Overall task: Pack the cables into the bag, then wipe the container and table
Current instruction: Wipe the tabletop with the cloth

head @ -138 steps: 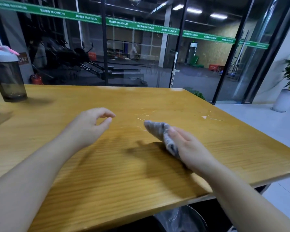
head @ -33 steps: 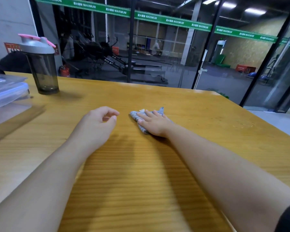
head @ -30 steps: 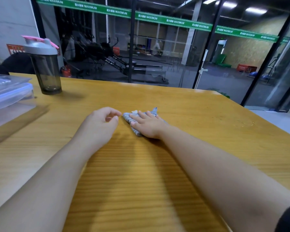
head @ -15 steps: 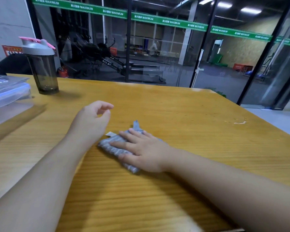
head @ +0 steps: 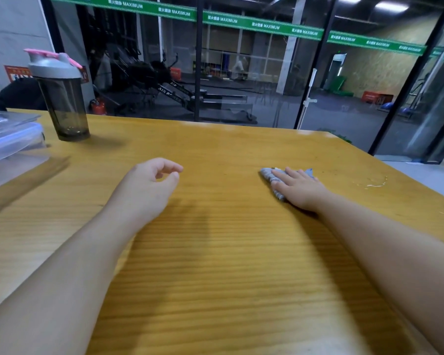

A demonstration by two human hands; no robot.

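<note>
A small grey patterned cloth (head: 268, 175) lies on the yellow wooden table (head: 215, 265), right of centre. My right hand (head: 299, 187) presses flat on it with straight fingers, covering most of it. My left hand (head: 146, 185) hovers over the table's middle left, fingers loosely curled and holding nothing. A clear plastic container (head: 10, 142) with a lid sits at the far left edge. No cables or bag are in view.
A dark shaker bottle (head: 60, 98) with a grey and pink lid stands at the back left. A small wet smear (head: 372, 184) marks the table near its right edge. Glass walls stand behind the table's far edge.
My right hand has slid the cloth away from my left hand, out to the right and farther from me. The left hand has stayed about where it was.
</note>
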